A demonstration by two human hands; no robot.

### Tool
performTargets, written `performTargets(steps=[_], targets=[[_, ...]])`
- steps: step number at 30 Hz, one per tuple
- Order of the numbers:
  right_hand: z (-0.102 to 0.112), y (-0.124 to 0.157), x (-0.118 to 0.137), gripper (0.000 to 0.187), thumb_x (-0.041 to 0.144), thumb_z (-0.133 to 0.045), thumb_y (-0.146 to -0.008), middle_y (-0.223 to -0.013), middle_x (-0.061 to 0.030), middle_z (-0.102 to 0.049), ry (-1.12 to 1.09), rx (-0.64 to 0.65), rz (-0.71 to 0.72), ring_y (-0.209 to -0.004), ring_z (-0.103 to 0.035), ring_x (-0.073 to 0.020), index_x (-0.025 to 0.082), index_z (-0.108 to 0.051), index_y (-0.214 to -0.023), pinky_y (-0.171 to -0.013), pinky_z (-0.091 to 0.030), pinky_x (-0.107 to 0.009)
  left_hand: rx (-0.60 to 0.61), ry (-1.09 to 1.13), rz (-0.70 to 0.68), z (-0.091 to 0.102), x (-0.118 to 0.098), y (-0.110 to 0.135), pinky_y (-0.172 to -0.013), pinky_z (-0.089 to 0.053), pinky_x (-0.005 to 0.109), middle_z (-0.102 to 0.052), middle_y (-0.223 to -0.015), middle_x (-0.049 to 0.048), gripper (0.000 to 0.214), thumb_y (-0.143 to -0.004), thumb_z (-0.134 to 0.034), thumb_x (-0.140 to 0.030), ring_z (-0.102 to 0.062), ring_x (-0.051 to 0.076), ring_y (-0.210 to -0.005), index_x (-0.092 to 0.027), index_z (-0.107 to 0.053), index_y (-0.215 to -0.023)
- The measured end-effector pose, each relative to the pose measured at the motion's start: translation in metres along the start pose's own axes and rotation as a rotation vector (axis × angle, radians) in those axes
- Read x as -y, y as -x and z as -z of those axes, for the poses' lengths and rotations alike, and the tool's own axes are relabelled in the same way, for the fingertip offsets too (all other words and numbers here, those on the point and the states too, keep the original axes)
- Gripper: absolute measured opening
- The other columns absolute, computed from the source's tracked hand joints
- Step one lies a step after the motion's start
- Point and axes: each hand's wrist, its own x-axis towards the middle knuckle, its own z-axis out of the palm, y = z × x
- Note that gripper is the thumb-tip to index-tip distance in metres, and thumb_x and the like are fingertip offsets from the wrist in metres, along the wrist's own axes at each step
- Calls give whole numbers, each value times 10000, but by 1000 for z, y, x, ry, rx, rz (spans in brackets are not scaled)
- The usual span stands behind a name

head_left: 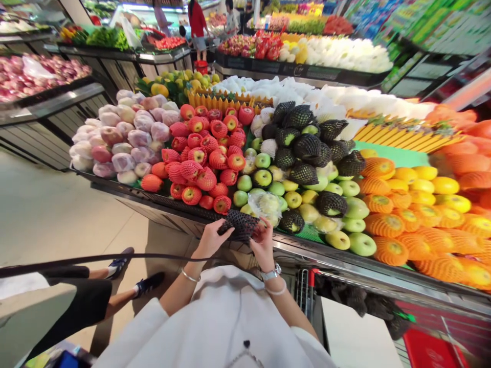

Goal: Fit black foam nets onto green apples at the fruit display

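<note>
Left hand (209, 241) and right hand (264, 246) both have fingers clamped on a black foam net (240, 224), stretching it wide, looks like.

The diamond-mesh net (240, 225) is black; the netted apples (207, 179) red; bare apples (362, 244) green

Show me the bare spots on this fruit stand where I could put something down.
Bare green mat lies between the black-netted fruit, the yellow dividers and the oranges. The metal rim in front is bare too. Elsewhere fruit is packed tight, right up to the net.
</note>
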Motion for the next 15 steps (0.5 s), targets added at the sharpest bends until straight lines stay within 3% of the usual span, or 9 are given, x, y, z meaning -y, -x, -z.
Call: performTargets(steps=[2,4,8,11,15], targets=[[-4,2,-8,500,230,-657,-666,-1071,-53,-544,23,-142,34,-902,-596,-153,248,-380,-1082,-801,-525,-325,-22,23,-8,-3,-2,1,-702,-470,259,-668,-822,31,190,-739,-634,-248,-588,161,-711,-184,-641,-919],[-6,4,-14,413,212,-641,-662,-1089,-54,-519,81,-175,73,-927,-581,-149,241,-382,-983,-806,-520,-316,-21,41,-4,-6,-4,1,-695,-468,251,-661,-831,24,215,-729,-623,-206,-586,157,-706,-197,-628,-944],[-6,6,-14,348,140,-569,-703,-1092,-85,-546,349,-20,228,-1036,-558,-195,217,-444,-1018,-946,-465,-411,4,-12,-55,-10,-7,1,-686,-454,258,-587,-711,15,27,-728,-601,-170,-545,161,-675,-197,-600,-734],[-4,4,-12,383,93,-517,-740,-1115,-95,-559,557,99,369,-1119,-520,-224,220,-493,-1100,-1013,-414,-467,0,20,-106,-12,-9,2,-762,-456,283,-595,-819,51,29,-746,-585,-170,-557,191,-798,-188,-608,-743],[-5,1,-10,446,70,-481,-774,-1175,-96,-551,711,235,455,-1164,-470,-249,238,-507,-1187,-1024,-388,-526,101,99,-66,-12,-9,5,-798,-462,312,-621,-865,67,144,-838,-505,-237,-568,197,-827,-171,-633,-839]])
